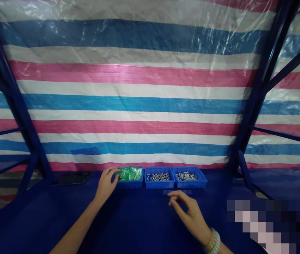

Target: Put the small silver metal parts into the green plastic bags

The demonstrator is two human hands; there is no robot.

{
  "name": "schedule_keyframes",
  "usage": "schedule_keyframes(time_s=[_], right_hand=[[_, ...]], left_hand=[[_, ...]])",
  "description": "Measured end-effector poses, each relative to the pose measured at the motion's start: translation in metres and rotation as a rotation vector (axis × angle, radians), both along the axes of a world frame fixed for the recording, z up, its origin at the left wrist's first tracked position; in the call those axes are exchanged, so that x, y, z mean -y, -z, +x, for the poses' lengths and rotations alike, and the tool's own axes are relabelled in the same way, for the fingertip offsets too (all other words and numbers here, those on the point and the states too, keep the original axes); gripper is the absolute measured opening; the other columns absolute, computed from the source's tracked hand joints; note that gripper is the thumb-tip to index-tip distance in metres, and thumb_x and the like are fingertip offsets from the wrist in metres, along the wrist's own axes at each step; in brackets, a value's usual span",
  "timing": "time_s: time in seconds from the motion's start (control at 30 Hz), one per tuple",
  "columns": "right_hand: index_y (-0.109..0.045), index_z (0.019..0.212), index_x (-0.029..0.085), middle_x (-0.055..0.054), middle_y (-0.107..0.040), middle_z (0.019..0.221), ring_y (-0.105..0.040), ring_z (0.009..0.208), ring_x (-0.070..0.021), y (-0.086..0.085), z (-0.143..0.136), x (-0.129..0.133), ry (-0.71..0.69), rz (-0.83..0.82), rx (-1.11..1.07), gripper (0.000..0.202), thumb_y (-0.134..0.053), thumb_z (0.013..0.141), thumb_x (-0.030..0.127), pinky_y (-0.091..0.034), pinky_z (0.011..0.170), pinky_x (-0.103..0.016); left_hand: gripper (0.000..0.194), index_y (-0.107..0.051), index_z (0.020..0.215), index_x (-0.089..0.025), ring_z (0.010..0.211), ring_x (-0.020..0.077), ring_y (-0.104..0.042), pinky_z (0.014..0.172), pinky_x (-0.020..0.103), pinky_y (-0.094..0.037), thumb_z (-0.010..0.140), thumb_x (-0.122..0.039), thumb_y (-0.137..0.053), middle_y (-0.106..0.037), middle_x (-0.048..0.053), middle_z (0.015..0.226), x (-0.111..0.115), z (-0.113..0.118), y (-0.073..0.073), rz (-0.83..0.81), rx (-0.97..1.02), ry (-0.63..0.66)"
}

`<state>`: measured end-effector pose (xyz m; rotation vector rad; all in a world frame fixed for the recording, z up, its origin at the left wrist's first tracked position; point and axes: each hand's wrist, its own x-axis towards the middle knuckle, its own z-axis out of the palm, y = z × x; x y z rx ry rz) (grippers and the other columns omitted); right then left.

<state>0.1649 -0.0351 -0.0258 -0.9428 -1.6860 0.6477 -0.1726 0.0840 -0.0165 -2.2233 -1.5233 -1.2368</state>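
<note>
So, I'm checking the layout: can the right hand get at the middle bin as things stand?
Probably yes: the right hand is on the near side of the middle bin, whose top is open, and nothing visible blocks the way.

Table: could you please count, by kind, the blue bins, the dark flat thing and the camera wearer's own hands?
Blue bins: 3
Dark flat thing: 1
Own hands (left hand, right hand): 2
Total: 6
</note>
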Motion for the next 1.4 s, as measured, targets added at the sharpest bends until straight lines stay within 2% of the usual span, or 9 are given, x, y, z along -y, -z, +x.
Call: schedule_keyframes(time_s=[0.17, 0.33, 0.47, 0.7, 0.77, 0.93, 1.13, 1.23, 1.4], right_hand=[[-0.063, 0.1, 0.019, -0.003, -0.068, 0.077, -0.065, 0.074, -0.0175, -0.001, 0.0, 0.001, 0.012, -0.012, 0.006, 0.017, -0.05, 0.093, 0.028, -0.051, 0.071, -0.027], [-0.063, 0.1, 0.019, -0.003, -0.068, 0.078, -0.065, 0.075, -0.0176, -0.001, 0.001, 0.0, 0.013, -0.013, 0.01, 0.017, -0.05, 0.093, 0.027, -0.05, 0.072, -0.028], [-0.064, 0.099, 0.019, -0.003, -0.069, 0.077, -0.066, 0.075, -0.0176, 0.0, 0.001, 0.0, 0.009, -0.013, 0.011, 0.017, -0.051, 0.092, 0.028, -0.051, 0.072, -0.028], [-0.064, 0.098, 0.018, -0.003, -0.068, 0.076, -0.065, 0.072, -0.0175, -0.002, -0.001, 0.0, 0.01, -0.013, 0.013, 0.018, -0.051, 0.092, 0.028, -0.051, 0.07, -0.028], [-0.064, 0.098, 0.018, -0.003, -0.068, 0.075, -0.065, 0.072, -0.0176, -0.003, 0.0, 0.0, 0.014, -0.01, 0.013, 0.018, -0.051, 0.092, 0.029, -0.051, 0.07, -0.028], [-0.064, 0.098, 0.017, -0.003, -0.067, 0.074, -0.065, 0.071, -0.0173, -0.006, 0.001, 0.0, 0.022, -0.018, 0.015, 0.018, -0.05, 0.092, 0.027, -0.051, 0.07, -0.028], [-0.063, 0.099, 0.017, -0.003, -0.068, 0.074, -0.065, 0.071, -0.0176, -0.005, 0.005, -0.003, 0.041, 0.007, 0.027, 0.017, -0.05, 0.091, 0.026, -0.051, 0.07, -0.028], [-0.063, 0.1, 0.017, -0.003, -0.067, 0.074, -0.065, 0.069, -0.0171, -0.003, 0.009, -0.007, 0.076, 0.071, 0.071, 0.018, -0.048, 0.092, 0.024, -0.051, 0.069, -0.027], [-0.063, 0.103, 0.018, -0.005, -0.066, 0.079, -0.065, 0.074, -0.0184, 0.003, 0.018, -0.016, 0.161, 0.253, 0.196, 0.021, -0.045, 0.092, 0.019, -0.053, 0.072, -0.03]], left_hand=[[0.032, -0.06, 0.115, -0.017, 0.116, 0.0265, -0.054, 0.103, 0.045, -0.04, 0.093, -0.033, -0.044, -0.061, 0.011, 0.121, 0.012, 0.018, 0.004, 0.019, -0.084, 0.007], [0.061, -0.042, 0.138, -0.009, 0.133, 0.0339, -0.039, 0.108, 0.054, -0.03, 0.091, -0.048, -0.046, -0.045, 0.019, 0.143, 0.012, 0.033, 0.019, -0.063, -0.39, -0.034], [0.067, -0.049, 0.132, -0.008, 0.131, 0.0363, -0.041, 0.107, 0.053, -0.031, 0.088, -0.058, -0.045, -0.048, 0.022, 0.14, 0.005, 0.034, 0.024, -0.051, -0.462, -0.066], [0.066, -0.064, 0.114, -0.012, 0.11, 0.0379, -0.054, 0.092, 0.048, -0.043, 0.079, -0.065, -0.052, -0.059, 0.02, 0.117, 0.002, 0.043, 0.01, -0.026, -0.446, -0.123], [0.065, -0.064, 0.114, -0.012, 0.106, 0.038, -0.054, 0.091, 0.051, -0.041, 0.078, -0.065, -0.053, -0.06, 0.019, 0.111, 0.002, 0.046, 0.008, -0.028, -0.437, -0.141], [0.072, -0.051, 0.13, -0.011, 0.116, 0.0388, -0.05, 0.1, 0.055, -0.033, 0.077, -0.059, -0.055, -0.059, 0.021, 0.121, 0.007, 0.047, 0.009, 0.043, -0.407, -0.158], [0.05, -0.056, 0.117, -0.012, 0.117, 0.0345, -0.053, 0.1, 0.05, -0.041, 0.08, -0.045, -0.059, -0.064, 0.017, 0.116, 0.016, 0.038, 0.007, 0.08, -0.308, -0.091], [0.04, -0.056, 0.113, -0.014, 0.124, 0.0338, -0.049, 0.101, 0.049, -0.042, 0.082, -0.039, -0.058, -0.06, 0.016, 0.126, 0.02, 0.036, 0.007, 0.106, -0.295, -0.035], [0.041, -0.053, 0.119, -0.016, 0.128, 0.0342, -0.045, 0.104, 0.053, -0.038, 0.082, -0.032, -0.057, -0.054, 0.015, 0.134, 0.024, 0.037, 0.007, 0.187, -0.26, -0.021]])
